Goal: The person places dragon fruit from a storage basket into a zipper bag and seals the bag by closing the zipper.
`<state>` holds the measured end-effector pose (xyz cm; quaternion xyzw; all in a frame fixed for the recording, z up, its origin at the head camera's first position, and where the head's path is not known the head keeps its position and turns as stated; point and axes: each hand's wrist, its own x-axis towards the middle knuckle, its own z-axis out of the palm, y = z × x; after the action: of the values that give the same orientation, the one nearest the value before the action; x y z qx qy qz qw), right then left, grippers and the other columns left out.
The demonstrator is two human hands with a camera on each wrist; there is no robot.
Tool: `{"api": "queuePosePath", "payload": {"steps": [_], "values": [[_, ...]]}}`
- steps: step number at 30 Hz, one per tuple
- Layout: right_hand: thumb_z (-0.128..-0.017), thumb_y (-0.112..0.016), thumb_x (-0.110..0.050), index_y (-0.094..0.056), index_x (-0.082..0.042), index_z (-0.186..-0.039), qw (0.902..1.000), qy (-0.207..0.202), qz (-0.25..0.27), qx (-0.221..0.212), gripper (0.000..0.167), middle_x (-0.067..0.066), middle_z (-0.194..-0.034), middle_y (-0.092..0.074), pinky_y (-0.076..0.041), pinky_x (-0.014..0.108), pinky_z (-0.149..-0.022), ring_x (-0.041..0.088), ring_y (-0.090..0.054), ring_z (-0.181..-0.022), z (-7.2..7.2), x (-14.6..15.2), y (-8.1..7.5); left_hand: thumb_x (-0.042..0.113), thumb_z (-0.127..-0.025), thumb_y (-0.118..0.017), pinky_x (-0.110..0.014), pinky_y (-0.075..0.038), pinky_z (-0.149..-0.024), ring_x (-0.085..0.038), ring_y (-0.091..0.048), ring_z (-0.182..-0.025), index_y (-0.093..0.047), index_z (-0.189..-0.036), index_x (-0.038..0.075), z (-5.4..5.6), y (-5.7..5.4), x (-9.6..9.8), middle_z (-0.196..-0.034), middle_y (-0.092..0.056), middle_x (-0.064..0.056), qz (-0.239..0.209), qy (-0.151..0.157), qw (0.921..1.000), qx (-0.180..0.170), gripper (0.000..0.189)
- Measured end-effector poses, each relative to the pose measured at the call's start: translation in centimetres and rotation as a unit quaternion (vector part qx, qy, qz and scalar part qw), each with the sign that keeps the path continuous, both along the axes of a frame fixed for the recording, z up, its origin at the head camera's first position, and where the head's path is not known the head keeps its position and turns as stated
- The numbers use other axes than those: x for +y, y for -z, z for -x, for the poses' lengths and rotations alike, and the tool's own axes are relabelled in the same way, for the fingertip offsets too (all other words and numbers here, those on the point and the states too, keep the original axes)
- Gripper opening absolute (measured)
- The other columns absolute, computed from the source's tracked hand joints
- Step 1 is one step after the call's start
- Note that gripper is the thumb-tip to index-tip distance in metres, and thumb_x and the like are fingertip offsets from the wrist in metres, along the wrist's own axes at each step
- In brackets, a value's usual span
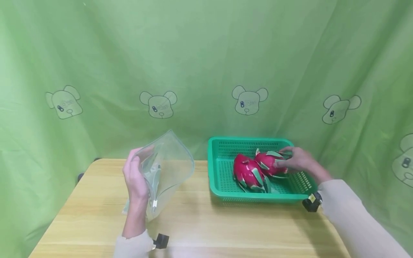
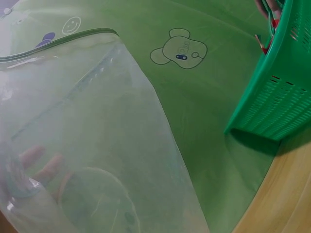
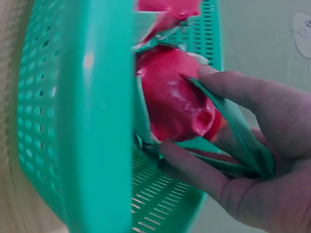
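Observation:
My left hand holds a clear zip bag upright by its left side, its mouth spread wide and a white slider hanging at the zip. Through the film, fingers show blurred in the left wrist view. Inside the green basket, my right hand grips the right-hand dragon fruit by its leafy end. The right wrist view has thumb and fingers round this red fruit, green leaves between them. Against it on the left lies another dragon fruit.
The perforated basket stands at the back right of the wooden table. A green curtain printed with bear heads hangs right behind the table.

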<state>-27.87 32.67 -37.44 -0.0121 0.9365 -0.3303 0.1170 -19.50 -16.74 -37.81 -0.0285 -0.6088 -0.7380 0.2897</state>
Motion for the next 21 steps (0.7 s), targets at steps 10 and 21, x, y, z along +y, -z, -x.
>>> {"api": "queuePosePath", "payload": {"steps": [10,21], "values": [[-0.088,-0.078,-0.039,-0.031,0.013,-0.150,0.9983,0.017,-0.055,-0.008,0.093,0.036,-0.121,-0.056,-0.063,0.043,-0.068,0.034,-0.069,-0.087,0.2,-1.3,0.2,0.012,-0.108,-0.026,-0.041,-0.041,-0.112,-0.028,-0.062,-0.117,-0.062,-0.121,-0.005,-0.1,0.0,0.0,-0.121,-0.069,-0.015,-0.001,0.002,1.0000,0.000,0.043],[-0.091,-0.079,-0.030,-0.022,0.015,-0.153,0.9972,0.032,0.047,-0.048,0.095,0.047,-0.139,-0.037,-0.061,0.048,-0.082,0.046,-0.068,-0.098,-0.8,-0.3,0.5,0.011,-0.108,-0.025,-0.040,-0.041,-0.112,-0.028,-0.062,-0.116,-0.062,-0.121,-0.006,-0.2,-0.1,0.1,-0.121,-0.069,-0.016,-0.015,0.022,0.9996,0.000,0.043]]}}
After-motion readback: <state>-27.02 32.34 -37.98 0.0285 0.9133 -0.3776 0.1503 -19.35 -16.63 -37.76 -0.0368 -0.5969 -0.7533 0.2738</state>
